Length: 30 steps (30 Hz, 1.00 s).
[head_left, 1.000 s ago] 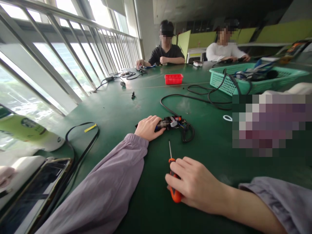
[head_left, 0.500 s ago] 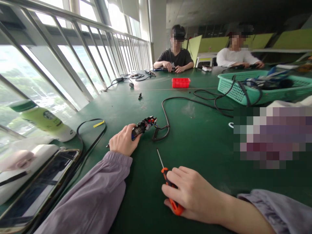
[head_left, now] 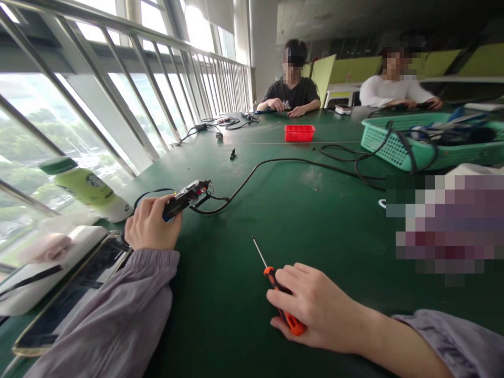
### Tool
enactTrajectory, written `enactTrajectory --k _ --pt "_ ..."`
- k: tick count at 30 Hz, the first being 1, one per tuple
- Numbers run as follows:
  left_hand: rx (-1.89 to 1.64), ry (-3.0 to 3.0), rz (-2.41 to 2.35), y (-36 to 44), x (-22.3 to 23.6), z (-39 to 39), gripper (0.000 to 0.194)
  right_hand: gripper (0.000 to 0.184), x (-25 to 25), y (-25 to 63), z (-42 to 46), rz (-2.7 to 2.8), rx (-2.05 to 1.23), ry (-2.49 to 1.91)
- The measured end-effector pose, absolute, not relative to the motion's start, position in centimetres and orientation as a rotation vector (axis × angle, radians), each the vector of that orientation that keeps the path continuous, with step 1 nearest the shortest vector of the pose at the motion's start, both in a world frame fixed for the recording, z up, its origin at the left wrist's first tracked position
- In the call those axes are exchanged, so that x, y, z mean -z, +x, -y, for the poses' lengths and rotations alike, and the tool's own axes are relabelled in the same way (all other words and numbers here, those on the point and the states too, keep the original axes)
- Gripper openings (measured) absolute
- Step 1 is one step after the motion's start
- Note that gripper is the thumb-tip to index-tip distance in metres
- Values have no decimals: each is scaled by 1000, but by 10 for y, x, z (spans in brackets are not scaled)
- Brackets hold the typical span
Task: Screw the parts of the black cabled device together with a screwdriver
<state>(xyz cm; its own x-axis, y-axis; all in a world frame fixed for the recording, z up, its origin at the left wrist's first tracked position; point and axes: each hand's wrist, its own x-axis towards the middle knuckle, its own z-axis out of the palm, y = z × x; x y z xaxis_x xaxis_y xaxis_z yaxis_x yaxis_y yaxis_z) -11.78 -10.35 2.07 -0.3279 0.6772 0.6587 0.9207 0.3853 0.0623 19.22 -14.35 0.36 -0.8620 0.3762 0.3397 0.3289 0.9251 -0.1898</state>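
Holding the opened black device [head_left: 187, 197] by its near end, the left hand [head_left: 151, 226] had it at about 11 o'clock on the counter [head_left: 220, 294]. That hold seemed chosen to leave the far end uncovered, where small wires and red parts showed. The far end pointed towards 2 o'clock, and a black cable [head_left: 275, 159] ran away from it in a loose curve towards the green basket [head_left: 394, 152], with slack enough, it seemed, to let the device move without tugging. Whether the device touched the counter could not be told.

The right hand [head_left: 311, 304], towards 1 o'clock and well apart from the device, had its grip closed around the orange and black handle of a screwdriver [head_left: 291, 321]. The bare shaft sloped away towards 11 o'clock, its tip touching nothing that showed, as if the tool was simply carried ready.

The left wrist lay low, back of the hand up, with the fingers wrapped over the casing and the thumb along its right side; that grip was closed too. The right forearm came in from 4 o'clock, fingers curled and thumb beneath the handle.

A phone [head_left: 74, 299] lay at 9 o'clock, just beside the left sleeve, and a bottle [head_left: 90, 189] at 10.
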Motion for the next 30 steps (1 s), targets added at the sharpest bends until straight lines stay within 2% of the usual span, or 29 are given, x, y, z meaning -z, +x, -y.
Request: enactTrajectory --k 6,13,17,19,25,30 --pt "511 -1457 2014 -126 -14 100 30 11 -4 191 143 2727 -194 -534" --pt "604 -1444 2044 -119 -15 98 32 7 -1 193 142 2635 -287 -642" --pt "693 -1399 2056 -116 -15 98 36 25 1 195 138 2455 -388 -734" --pt "741 -1420 2019 -112 -14 98 36 27 1 195 135 2339 -408 -765" --pt "736 -1800 1651 -68 -14 100 26 25 -4 198 131 2006 -300 -769" --pt "644 -2151 1346 -12 -15 84 29 33 -4 203 120 1928 -214 -798"
